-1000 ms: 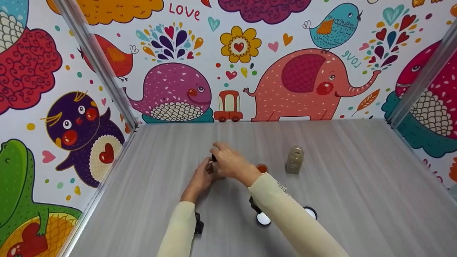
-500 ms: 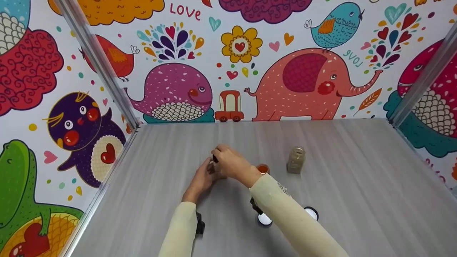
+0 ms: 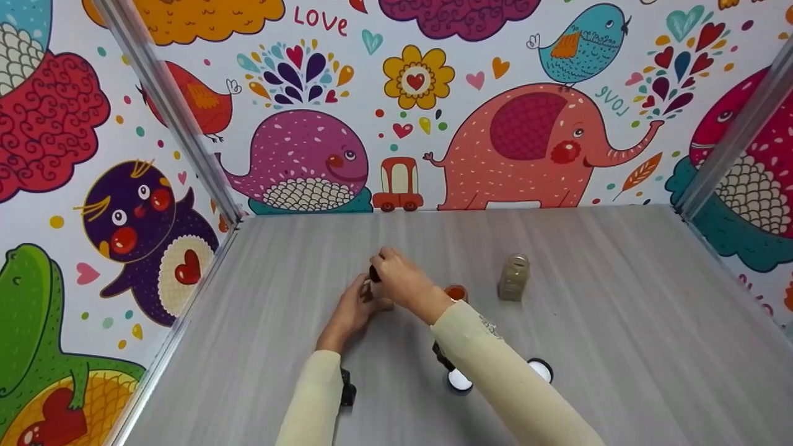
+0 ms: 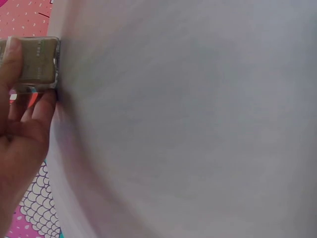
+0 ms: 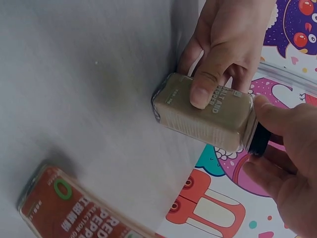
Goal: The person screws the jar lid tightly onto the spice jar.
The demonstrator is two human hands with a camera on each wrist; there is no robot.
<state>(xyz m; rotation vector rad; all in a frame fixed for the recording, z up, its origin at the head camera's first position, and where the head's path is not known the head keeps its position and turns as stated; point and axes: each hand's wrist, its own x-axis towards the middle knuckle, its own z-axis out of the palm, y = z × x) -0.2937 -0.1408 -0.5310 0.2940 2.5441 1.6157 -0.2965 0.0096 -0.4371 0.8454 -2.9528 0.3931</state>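
While the left hand (image 3: 354,310) gripped the salt and pepper jar (image 5: 213,110), thumb across its label, the right hand (image 3: 403,280) pinched the black cap (image 5: 259,140) at its mouth. That jar was in front of the person, above or on the table (image 3: 235,347); whether its base touched the wood, I could not tell. If the left fingers held too loosely, the smooth jar could have twisted along with the cap, and a sudden jerk at the cap could have tipped it and spilled powder. A careless swing of the right forearm could also have knocked over the red pepper jar (image 3: 456,293), which stood uncapped beside the right wrist. By count, there were three jars, the last being an open tan jar (image 3: 513,277) farther right, and three covers: the cap, plus two white-lined lids (image 3: 460,380) lying near the right sleeve (image 3: 495,371).
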